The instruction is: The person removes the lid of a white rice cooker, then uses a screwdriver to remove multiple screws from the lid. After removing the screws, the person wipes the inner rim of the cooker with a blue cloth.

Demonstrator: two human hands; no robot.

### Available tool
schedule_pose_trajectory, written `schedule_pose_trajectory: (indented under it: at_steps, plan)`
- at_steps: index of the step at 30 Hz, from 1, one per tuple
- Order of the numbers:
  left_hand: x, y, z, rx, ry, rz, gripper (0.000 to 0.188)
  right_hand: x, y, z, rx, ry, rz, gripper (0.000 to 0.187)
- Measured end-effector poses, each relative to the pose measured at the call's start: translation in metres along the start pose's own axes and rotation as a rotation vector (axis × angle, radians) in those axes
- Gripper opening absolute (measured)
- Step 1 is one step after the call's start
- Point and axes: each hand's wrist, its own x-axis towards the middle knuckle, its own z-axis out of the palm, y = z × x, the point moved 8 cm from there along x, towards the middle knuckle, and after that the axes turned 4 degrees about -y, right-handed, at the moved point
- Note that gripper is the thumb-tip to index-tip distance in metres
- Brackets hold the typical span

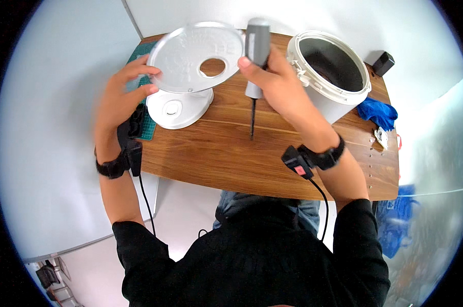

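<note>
A round, silvery metal disc (178, 56) with an off-centre round hole is held tilted above the table's far left. My left hand (120, 94) pinches its left edge between thumb and fingers. My right hand (277, 84) is closed round a grey electric screwdriver (257, 43), whose long dark bit points down over the wood. The right thumb lies close to the disc's right edge; whether it touches cannot be told. Below the disc sits a white plastic lid-like part (183, 115), partly covered by it. A white tub (334, 105) with a dark inside stands right of my right hand.
Under the white part and along the left side lies a green cutting mat (148, 128). On the right of the wooden table (216, 163) are a black box (383, 64), a blue cloth or bag (377, 112), a small white piece (381, 138) and several tiny screws (371, 165).
</note>
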Motion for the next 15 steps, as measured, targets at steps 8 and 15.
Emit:
schedule_pose_trajectory:
  at_steps: [8, 15]
  plan:
    - [0.035, -0.082, 0.073, 0.001, -0.122, -0.202, 0.028, 0.049, 0.131, 0.014, 0.175, -0.026, 0.403, 0.052]
    - [0.041, -0.103, 0.095, 0.002, -0.102, -0.267, 0.029, 0.059, 0.173, 0.010, 0.267, -0.051, 0.490, 0.043]
